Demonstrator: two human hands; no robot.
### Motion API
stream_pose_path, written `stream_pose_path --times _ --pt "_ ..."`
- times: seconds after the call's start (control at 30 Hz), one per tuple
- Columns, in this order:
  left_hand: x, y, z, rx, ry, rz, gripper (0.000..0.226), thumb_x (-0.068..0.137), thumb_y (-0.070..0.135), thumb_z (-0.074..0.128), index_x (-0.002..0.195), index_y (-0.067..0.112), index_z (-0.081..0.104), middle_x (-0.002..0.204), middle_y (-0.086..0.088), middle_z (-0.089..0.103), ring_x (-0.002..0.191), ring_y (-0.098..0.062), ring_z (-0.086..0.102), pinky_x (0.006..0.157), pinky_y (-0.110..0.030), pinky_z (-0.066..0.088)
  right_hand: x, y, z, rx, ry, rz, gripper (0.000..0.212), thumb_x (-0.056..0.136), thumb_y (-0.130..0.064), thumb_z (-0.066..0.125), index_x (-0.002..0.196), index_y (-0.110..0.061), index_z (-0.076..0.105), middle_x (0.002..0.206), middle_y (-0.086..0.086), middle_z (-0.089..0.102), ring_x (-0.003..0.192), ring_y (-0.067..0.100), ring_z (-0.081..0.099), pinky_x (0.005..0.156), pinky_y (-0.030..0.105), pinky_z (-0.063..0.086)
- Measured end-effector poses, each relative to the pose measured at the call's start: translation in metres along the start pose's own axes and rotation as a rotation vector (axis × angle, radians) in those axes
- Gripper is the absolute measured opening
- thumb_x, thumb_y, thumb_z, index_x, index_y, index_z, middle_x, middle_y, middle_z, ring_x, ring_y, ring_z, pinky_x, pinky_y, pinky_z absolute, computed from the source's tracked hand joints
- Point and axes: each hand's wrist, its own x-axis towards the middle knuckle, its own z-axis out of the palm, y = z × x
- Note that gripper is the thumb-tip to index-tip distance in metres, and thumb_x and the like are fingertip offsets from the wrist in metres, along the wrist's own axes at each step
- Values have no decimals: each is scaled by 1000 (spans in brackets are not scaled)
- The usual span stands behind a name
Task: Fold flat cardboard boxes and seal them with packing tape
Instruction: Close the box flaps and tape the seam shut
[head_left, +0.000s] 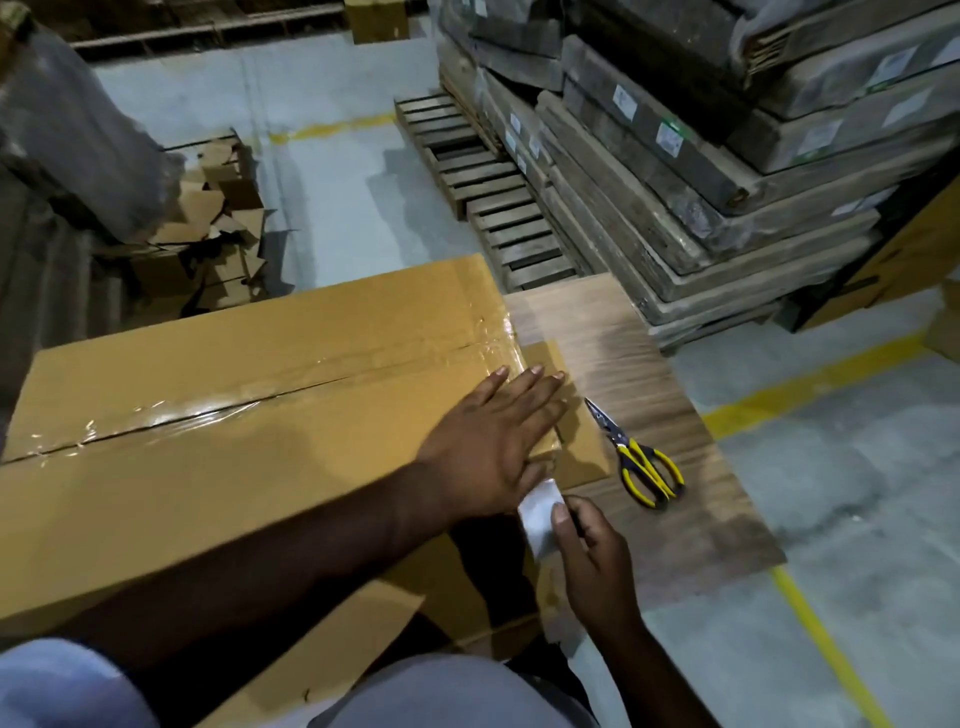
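Cardboard box under the left fingers, long and brown, top seam covered by glossy clear tape. Wood-grain board beyond the fingertips, beneath the box end. Left hand flat on the box top near its right end, fingers straight, slightly spread. Right hand just below, thumb and fingers pinching a tape strip. Yellow-handled scissors right of both hands, closed, on the board.

Head camera looks steeply down, close over the box.
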Motion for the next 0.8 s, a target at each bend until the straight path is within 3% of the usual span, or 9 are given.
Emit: stream_pose_path --times 0.1,0.17,0.23,0.3,0.33,0.43,0.57,0.67,0.8 --pt "9 1 5 19 28 -18 57 99 52 49 147 21 50 167 -6 33 159 -26 14 129 -48 12 -12 4 -3 72 -68 7 36 102 -48 53 90 -16 64 78 1 65 77 9 60 70 39 49" --pt "15 3 4 31 31 -34 54 100 57 45 138 20 57 158 -6 45 158 -27 17 128 -48 16 -17 3 -4 92 -85 17 40 103 -48 55 85 -13 60 75 4 59 75 8 53 67 37 45" --pt "16 6 5 33 37 -28 54 99 61 47 132 19 58 150 -6 50 158 -28 18 128 -46 17 -20 1 -4 112 -87 29 30 108 -37 57 89 -14 63 78 0 60 79 8 54 71 35 44" --pt "15 8 4 50 22 -22 58 97 59 55 136 17 54 156 -9 44 159 -29 13 129 -44 12 -22 8 -5 116 -77 40 24 109 -28 57 90 -16 63 79 -6 60 80 10 56 73 37 47" --pt "15 9 3 51 9 -22 60 97 57 58 140 16 51 161 -11 37 160 -29 8 129 -43 8 -22 11 -5 108 -71 47 27 109 -33 57 87 -16 61 78 -5 59 77 14 57 73 40 50" --pt "12 8 1 53 -45 -20 61 96 49 62 147 19 45 172 -11 15 160 -28 -4 128 -41 -3 -13 15 -5 67 -69 85 57 98 -67 55 87 -12 60 77 10 63 74 32 64 67 60 58" --pt "10 4 3 67 -44 -9 64 92 41 66 148 17 43 173 -12 13 161 -28 -3 130 -41 -1 3 13 -11 38 -116 68 48 93 -69 58 74 -25 54 63 -9 49 63 10 55 58 58 61" --pt "10 5 6 88 -24 29 58 91 39 69 140 15 50 171 -14 18 161 -29 1 130 -44 6 10 12 -16 -61 -168 23 53 93 -73 56 77 -23 52 61 -4 50 59 16 58 60 53 61" --pt "5 6 5 63 34 103 47 103 37 54 141 10 54 169 -15 26 160 -29 10 129 -38 5 14 16 -20 -76 -214 -3 42 95 -63 59 75 -27 51 57 -8 52 59 6 55 63 51 60"
